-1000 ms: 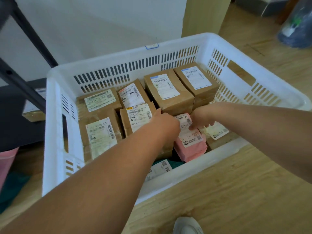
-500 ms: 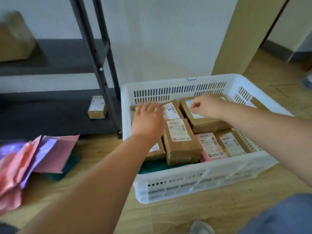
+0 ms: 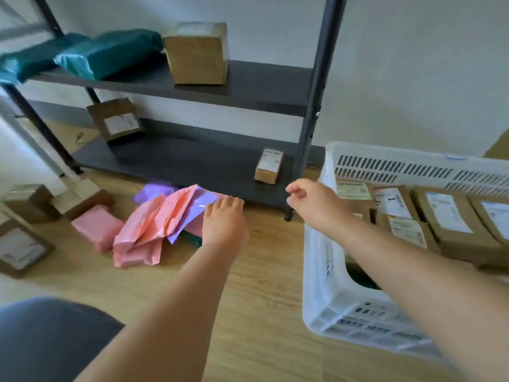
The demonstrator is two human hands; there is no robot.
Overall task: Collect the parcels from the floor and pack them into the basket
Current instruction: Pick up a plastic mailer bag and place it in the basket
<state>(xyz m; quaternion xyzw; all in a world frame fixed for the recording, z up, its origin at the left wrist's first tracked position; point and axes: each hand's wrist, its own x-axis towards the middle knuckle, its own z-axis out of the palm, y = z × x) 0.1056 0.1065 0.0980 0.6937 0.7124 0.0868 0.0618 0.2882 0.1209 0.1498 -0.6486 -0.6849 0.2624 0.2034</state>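
Far L, 9 o'clock in view: brown boxes [image 3: 20, 248] w/ white labels sit on the wood floor [image 3: 264, 285]. They are blurred and the labels can't be read. At their 3 o'clock lies a pink parcel [image 3: 96, 226]. Just beside it is a loose pile of pink and purple mailer bags [image 3: 154, 224], overlapping, on the floor in front of the rack [image 3: 192, 164]. A bit of dark green shows under the pile's R edge.

The dark rack runs from 10 to 12 o'clock, against the wall. Its top shelf carries green bags [image 3: 104, 53] at the L and a big brown box [image 3: 197, 53] at their 3 o'clock. The bottom shelf has a tilted labelled box [image 3: 115, 119] at the L end and a small box [image 3: 268, 165] at the R end, near the rack's post.

The left hand [image 3: 224, 224] is at centre, palm down, fingers straight and a little spread, holding nothing. Its fingertips are at the purple bag's R edge; touching or just above, can't tell.

The right hand [image 3: 314, 199], at the left hand's 2 o'clock, hangs over the basket's L rim. Its fingers are loosely curled, thumb and forefinger apart, nothing in them.

The white slotted basket [image 3: 325, 271] stands on the floor at 3–4 o'clock. Inside are packed boxes [image 3: 451, 224], brown w/ labels, side by side. Something dark green lies low by the near wall.

At 7 o'clock, a blurred grey cloth [image 3: 49, 340].
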